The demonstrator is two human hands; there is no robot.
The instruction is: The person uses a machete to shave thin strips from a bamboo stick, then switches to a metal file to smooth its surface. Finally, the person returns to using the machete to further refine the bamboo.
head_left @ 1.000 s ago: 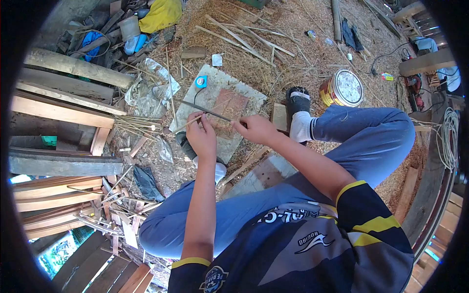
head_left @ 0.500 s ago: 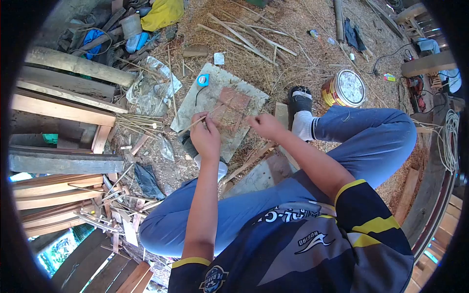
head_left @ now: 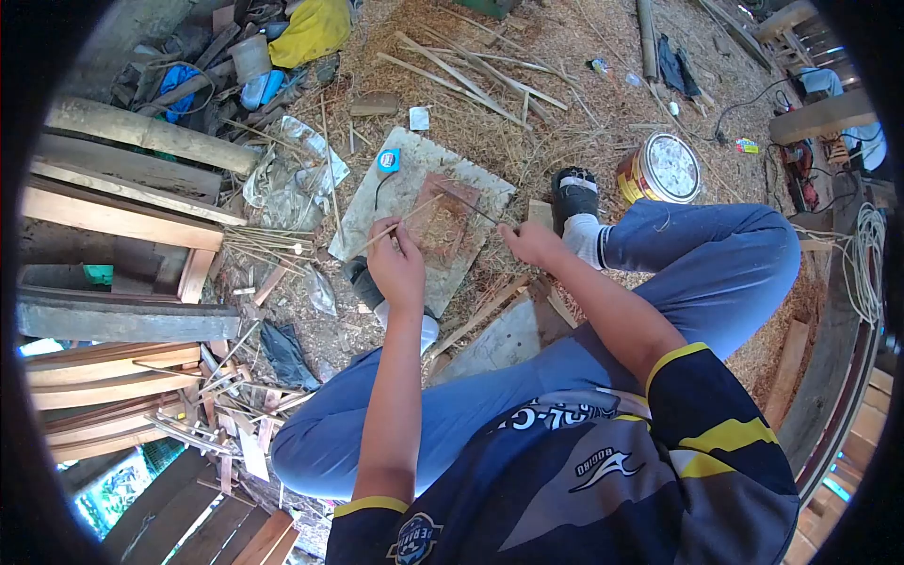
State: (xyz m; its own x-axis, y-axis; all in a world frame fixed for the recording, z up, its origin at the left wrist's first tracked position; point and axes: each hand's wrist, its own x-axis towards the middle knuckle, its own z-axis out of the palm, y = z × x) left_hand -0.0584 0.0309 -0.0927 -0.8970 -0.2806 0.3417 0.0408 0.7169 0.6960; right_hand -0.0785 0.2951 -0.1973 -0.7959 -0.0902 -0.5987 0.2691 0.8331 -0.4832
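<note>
My left hand point(head_left: 395, 268) is closed around a thin bamboo stick point(head_left: 423, 205), which slants up to the right past my fingers. In my right hand point(head_left: 533, 246) is a thin dark rod-like tool point(head_left: 469, 204), pointing up and left toward the stick's far end. Both hands are over a pale flat board point(head_left: 363, 215) on the ground. A reddish-brown square piece point(head_left: 463, 233) lies on the board, strewn with shavings. Beyond my left hand, a blue tape measure point(head_left: 388, 160) rests there with its dark strap trailing.
A round paint can point(head_left: 670, 169) with a stained lid stands beyond my right foot. Several thin sticks point(head_left: 268, 237) lie left of the board. Longer wood strips point(head_left: 461, 71) lie ahead among shavings. Wooden planks point(head_left: 122, 212) line the left side.
My right hand has shifted slightly right, and the dark tool now shows plainly between my hands. The left hand stays about in place with the stick.
</note>
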